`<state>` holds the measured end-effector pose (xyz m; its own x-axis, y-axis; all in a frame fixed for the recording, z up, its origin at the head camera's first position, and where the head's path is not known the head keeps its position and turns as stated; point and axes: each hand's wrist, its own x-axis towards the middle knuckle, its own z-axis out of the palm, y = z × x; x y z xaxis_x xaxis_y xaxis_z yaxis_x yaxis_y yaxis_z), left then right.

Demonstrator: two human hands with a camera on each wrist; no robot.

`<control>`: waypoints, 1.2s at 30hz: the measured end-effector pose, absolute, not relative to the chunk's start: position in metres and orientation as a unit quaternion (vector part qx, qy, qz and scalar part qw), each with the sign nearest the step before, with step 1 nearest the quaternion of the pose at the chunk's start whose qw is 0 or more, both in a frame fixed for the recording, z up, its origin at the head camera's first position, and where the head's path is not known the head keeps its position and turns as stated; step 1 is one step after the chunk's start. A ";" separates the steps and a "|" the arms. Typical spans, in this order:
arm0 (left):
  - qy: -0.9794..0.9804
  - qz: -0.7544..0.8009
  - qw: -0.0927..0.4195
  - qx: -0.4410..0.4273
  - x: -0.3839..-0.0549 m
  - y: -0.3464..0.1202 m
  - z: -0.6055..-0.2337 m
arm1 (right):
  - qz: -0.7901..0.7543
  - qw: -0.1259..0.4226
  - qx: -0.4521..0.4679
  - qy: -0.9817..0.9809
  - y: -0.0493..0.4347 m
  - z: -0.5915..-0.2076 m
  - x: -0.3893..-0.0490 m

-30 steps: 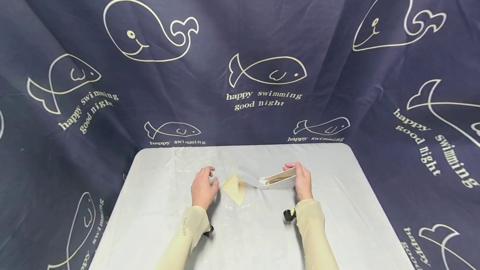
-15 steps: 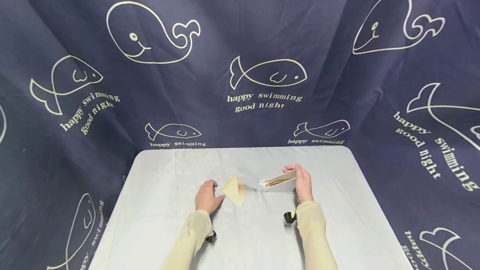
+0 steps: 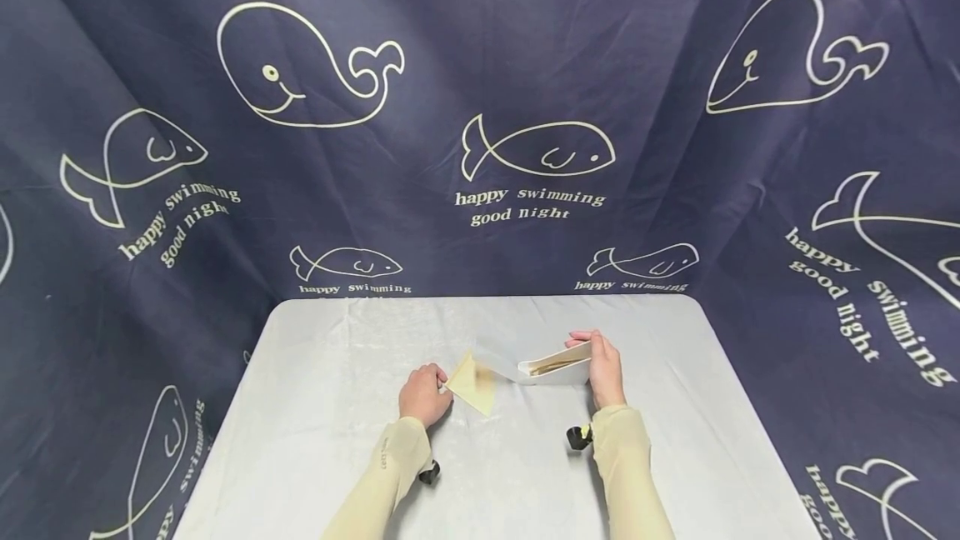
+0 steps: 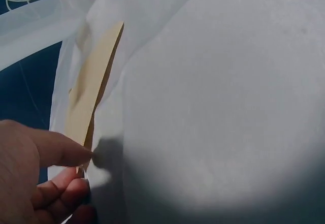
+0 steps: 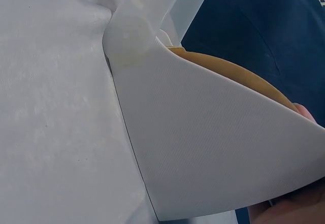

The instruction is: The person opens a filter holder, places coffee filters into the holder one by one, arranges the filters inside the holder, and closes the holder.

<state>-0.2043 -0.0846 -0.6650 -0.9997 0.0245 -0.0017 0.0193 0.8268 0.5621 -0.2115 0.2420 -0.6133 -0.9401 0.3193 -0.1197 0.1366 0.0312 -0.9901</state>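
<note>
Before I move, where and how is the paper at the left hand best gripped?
Likely a thumb-and-finger pinch on the left corner of the paper, coming from the left, as the left hand has it. The paper is thin and narrows to that corner; in the head view, the cloudy strip overlaps its right side.

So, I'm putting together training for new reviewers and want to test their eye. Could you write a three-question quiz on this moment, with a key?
1. Multiple choice: what shows inside the white holder?
A) coins
B) brown paper
C) a spoon

2. True or false: the right hand grips the white holder.

3. Open: what does the left hand pinch, and where on it?

Key: 1. B. 2. True. 3. The tan paper piece, by one corner.
</note>
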 end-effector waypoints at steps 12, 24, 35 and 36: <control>0.960 0.279 0.004 -0.004 -0.212 -0.076 -0.665 | 0.665 0.112 -0.141 -0.724 0.243 -0.631 -0.217; 0.948 0.319 0.001 0.019 -0.214 -0.087 -0.668 | 0.673 0.095 -0.143 -0.719 0.242 -0.630 -0.218; 0.890 0.456 0.023 0.013 -0.209 -0.103 -0.649 | 0.662 0.079 -0.136 -0.732 0.236 -0.595 -0.204; 0.882 0.471 0.028 0.004 -0.209 -0.105 -0.646 | 0.665 0.080 -0.136 -0.730 0.236 -0.595 -0.204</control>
